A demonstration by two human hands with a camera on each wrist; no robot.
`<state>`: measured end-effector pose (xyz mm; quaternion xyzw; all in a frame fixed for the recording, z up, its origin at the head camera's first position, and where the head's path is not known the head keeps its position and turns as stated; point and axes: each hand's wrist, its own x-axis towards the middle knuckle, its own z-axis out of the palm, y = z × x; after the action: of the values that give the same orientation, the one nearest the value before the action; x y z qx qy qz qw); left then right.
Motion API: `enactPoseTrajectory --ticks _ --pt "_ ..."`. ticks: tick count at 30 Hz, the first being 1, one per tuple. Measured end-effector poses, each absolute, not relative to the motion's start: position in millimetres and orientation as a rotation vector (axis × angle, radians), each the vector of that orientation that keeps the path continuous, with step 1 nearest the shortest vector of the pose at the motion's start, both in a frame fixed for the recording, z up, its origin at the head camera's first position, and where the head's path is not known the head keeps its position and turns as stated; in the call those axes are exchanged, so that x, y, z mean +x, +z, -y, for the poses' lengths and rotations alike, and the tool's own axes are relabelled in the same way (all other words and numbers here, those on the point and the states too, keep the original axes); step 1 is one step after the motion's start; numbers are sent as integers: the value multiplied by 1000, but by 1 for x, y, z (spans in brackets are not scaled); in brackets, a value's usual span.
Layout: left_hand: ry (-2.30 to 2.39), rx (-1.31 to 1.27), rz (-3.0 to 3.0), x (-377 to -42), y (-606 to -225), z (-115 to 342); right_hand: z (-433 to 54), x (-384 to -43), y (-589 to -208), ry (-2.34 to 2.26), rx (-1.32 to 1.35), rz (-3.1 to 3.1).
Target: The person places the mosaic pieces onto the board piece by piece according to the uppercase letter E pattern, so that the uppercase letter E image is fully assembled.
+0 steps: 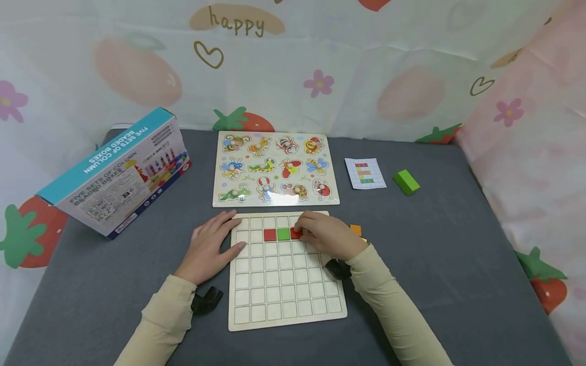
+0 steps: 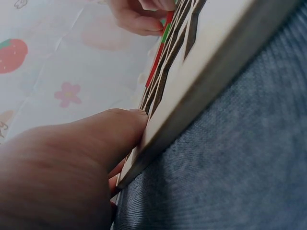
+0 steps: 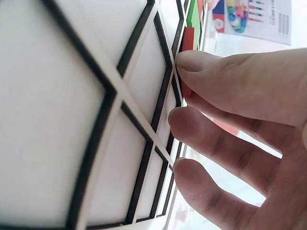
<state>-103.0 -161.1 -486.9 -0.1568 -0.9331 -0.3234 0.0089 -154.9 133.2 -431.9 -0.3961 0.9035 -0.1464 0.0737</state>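
Observation:
A pale wooden grid board (image 1: 287, 293) lies on the dark grey table. In its second row from the top sit a red square tile (image 1: 270, 235) and, directly right of it, a green square tile (image 1: 283, 234). My right hand (image 1: 328, 236) pinches another red tile (image 3: 188, 40) between thumb and fingers, at the cell just right of the green one; part of this tile is hidden by the fingers. My left hand (image 1: 208, 251) rests at the board's upper left edge, fingers spread and thumb touching the rim.
Behind the grid board lies a board of insect pictures (image 1: 276, 152). A pattern card (image 1: 365, 173) and a green block (image 1: 406, 182) lie farther right. Orange tile (image 1: 355, 230) shows partly behind my right wrist. A large box (image 1: 123, 178) stands at the left.

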Motion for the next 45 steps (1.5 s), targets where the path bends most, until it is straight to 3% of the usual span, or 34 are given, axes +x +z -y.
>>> enactPoseTrajectory --ticks 21,32,45 --pt "-1016 -488 2909 -103 -488 160 -138 -151 -422 -439 -1155 -2694" --pt "-1021 -484 2921 -103 -488 161 -207 -148 -398 -522 -841 -2788" --pt "-1013 -491 2925 -103 -489 162 -246 -151 -425 -510 -754 -2781"
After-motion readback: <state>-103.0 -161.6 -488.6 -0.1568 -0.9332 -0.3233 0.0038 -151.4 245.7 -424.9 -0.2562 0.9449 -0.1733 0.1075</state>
